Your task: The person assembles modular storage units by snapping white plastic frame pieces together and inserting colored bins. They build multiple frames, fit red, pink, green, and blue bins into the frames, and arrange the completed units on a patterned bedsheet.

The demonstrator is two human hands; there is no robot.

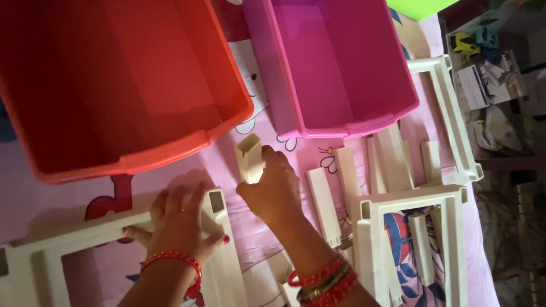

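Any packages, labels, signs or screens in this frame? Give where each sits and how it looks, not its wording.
Printed leaflets or booklets: top right, beside the bed, flat rectangles, white and grey, too blurred to tell more.
No signs or screens show.
Nothing labelled is near the left hand or the right hand.

White-and-grey printed cartons [489, 82] lie at the upper right, beside the bedsheet [256, 239].
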